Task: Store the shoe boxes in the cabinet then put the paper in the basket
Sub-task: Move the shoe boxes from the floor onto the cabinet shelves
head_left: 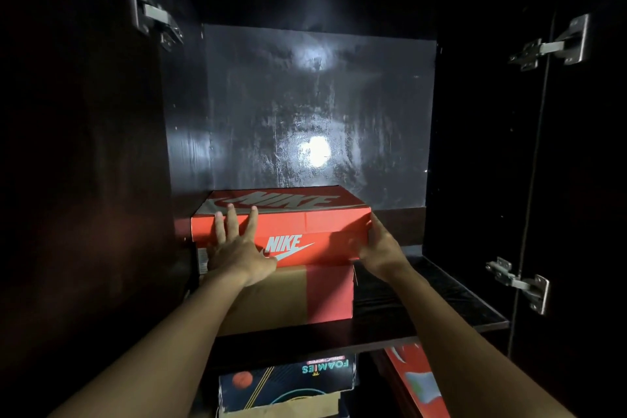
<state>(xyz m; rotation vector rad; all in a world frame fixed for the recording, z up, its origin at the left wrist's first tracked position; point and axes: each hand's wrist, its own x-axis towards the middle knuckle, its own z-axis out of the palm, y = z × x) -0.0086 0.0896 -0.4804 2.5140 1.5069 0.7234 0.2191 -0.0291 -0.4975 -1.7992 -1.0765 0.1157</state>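
Only the one head-height view here, looking into the dark cabinet [475, 146] with both doors swung open. The orange shoe box [305, 226] sits on top of a brown-and-orange box [298, 299] on the upper shelf [441, 302], toward the left side, and it sticks out a bit past the lower one at both ends. The left hand [237, 248] is flat against the front face, fingers straight and spread, tips reaching the lid edge, so it's open and pressing, not gripping. The right hand [380, 244] is at the box's right front corner. It's too dark there to tell whether it's clasping the end or just laid against it. The box lies flat, lid up, with its long axis running left to right across the cabinet and its long side facing out. The logo on the lid reads upside down from here. My guess is it's plain cardboard: light, stiff at the corners, a bit squashy in the middle of the panels, and the print looks smooth enough to slide. I'd take it by the two short ends or push low on the front, since a shove up high might tip it or shift the lid. Down on the lower shelf there's a dark printed box [288, 380] and a red one [417, 380].
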